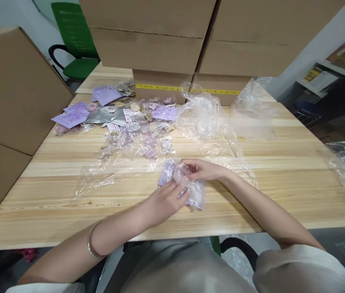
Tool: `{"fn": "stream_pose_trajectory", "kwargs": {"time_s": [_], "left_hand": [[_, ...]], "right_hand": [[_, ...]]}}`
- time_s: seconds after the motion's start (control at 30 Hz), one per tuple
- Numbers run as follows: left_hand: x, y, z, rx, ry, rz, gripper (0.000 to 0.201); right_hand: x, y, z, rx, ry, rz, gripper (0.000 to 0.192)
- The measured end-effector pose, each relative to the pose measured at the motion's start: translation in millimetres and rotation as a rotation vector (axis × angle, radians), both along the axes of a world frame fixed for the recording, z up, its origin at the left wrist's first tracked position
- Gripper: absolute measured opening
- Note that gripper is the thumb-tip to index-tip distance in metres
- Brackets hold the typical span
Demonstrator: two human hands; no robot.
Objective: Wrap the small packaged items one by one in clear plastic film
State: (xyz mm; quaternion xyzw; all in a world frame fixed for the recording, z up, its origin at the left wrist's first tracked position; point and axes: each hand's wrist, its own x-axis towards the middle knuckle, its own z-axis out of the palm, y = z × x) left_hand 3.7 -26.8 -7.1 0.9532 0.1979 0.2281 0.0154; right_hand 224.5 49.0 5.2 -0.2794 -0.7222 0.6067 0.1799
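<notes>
Two hands, left hand (164,201) and right hand (201,169), pinching a clear packet (191,191), near table edge (68,240), bare wood rightward

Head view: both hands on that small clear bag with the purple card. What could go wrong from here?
1. Both the left hand and right hand pinch the thin clear bag around the purple card; the film could tear or the card crease.
2. Loose plastic wrap lies right behind the hands and could snag on a wrist.
3. The small packets are scattered close by, so a sweep of the left forearm might knock them about.
</notes>
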Motion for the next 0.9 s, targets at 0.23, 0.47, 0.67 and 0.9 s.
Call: {"fn": "stream_pose_trajectory", "kwargs": {"time_s": [0.23, 0.47, 0.67, 0.9], "left_hand": [[-4.5, 1.4, -2.8, -0.019, 0.069, 0.113, 0.070], [-5.0, 11.1, -2.0, -0.384, 0.290, 0.145, 0.097], [-9.0, 7.7, 2.3, -0.462, 0.276, 0.095, 0.119], [-14.8, -7.4, 7.9, -0.488, 0.315, 0.049, 0.124]], "right_hand": [[-6.5, -24.3, -13.6, 0.363, -0.167, -0.275, 0.036], [9.2, -81.0, -19.9, 1.038, -0.406, -0.167, 0.064], [15.2, -109.9, -15.1, 0.909, -0.518, -0.058, 0.104], [8.3, -132.3, -17.8, 0.942, -0.568, -0.071, 0.113]]}}
